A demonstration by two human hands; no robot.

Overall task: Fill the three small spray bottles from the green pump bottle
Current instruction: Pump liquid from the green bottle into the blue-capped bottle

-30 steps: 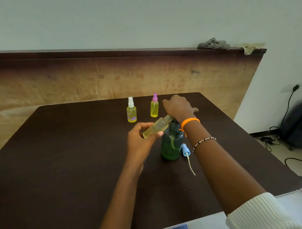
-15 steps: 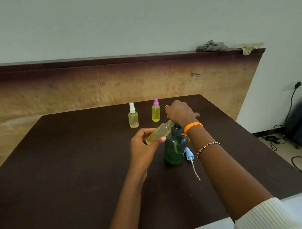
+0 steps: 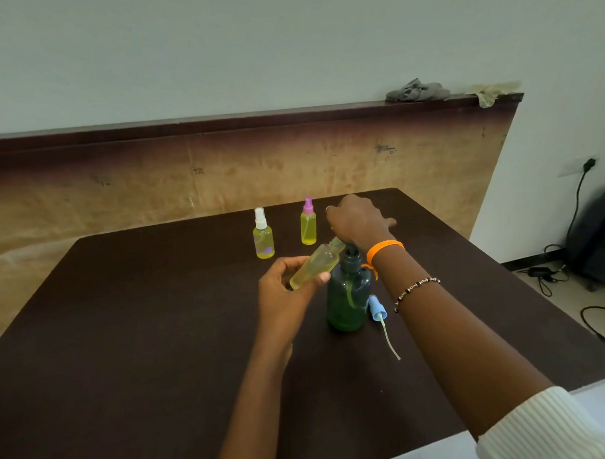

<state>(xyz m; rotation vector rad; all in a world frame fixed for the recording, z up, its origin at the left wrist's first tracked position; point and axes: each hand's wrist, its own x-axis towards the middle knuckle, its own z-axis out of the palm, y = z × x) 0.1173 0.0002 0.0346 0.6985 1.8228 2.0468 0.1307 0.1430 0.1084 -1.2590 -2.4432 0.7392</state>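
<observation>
The green pump bottle [image 3: 346, 296] stands upright mid-table. My right hand [image 3: 357, 220] lies over its pump head, which it hides, and presses on it. My left hand [image 3: 282, 291] grips an uncapped small spray bottle [image 3: 314, 268] of yellow liquid, tilted with its mouth up against the pump spout. That bottle's blue spray cap [image 3: 377, 307] with its dip tube lies on the table just right of the green bottle. Two more small spray bottles stand upright behind, both holding yellow liquid: one with a white cap [image 3: 263, 237], one with a pink cap [image 3: 308, 225].
The dark brown table [image 3: 126, 338] ends at a front edge near my right sleeve. A wooden panel with a ledge [image 3: 222, 122] runs behind it, with rags on the ledge. Cables and a dark bag [image 3: 596, 239] are on the floor at right.
The view has shifted a little, so the scene sits lower in frame. Both hands keep their hold at the pump bottle; my right hand sits slightly higher over the pump.
</observation>
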